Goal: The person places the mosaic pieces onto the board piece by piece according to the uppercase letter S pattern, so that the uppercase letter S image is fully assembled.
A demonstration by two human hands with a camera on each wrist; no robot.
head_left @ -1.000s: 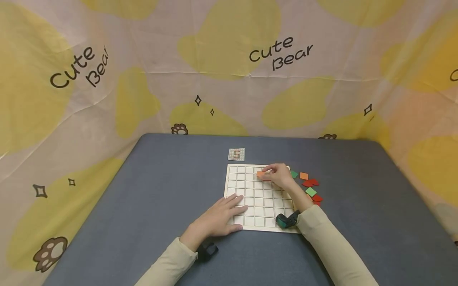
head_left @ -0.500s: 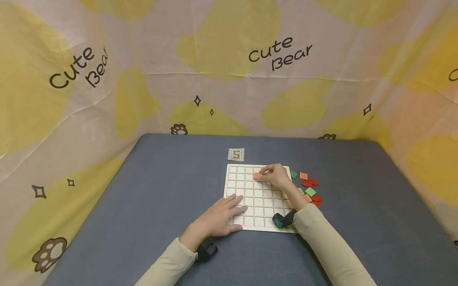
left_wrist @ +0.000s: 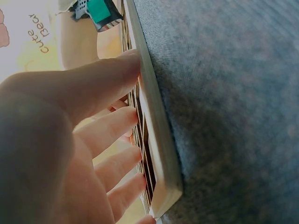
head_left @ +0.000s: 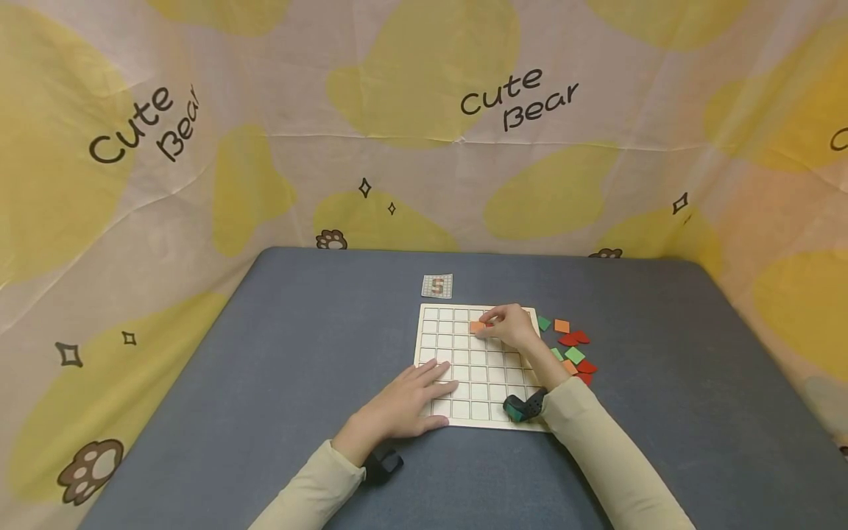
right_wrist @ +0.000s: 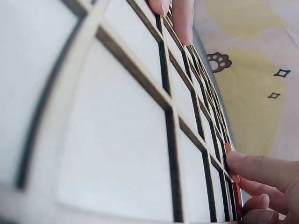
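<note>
A white board (head_left: 461, 374) with a raised wooden grid lies on the table. My left hand (head_left: 411, 401) rests on its front left corner with the fingers spread; the thumb lies along the front edge in the left wrist view. My right hand (head_left: 513, 326) is over the far part of the grid. Its fingertips pinch an orange square tile (head_left: 476, 327) at one of the cells. Beside that tile, a red tile (right_wrist: 237, 198) sits in the grid under the right fingers, mostly covered by the hand in the head view.
Right of the board lie several loose tiles: a dark green tile (head_left: 544, 323), an orange tile (head_left: 562, 326), red tiles (head_left: 568, 339) and a light green tile (head_left: 575, 355). A small card (head_left: 437, 286) with a coloured grid pattern lies behind the board.
My right hand has shifted a little left, bringing the orange tile left and slightly nearer, down to a grid cell. The left hand stays where it was.
</note>
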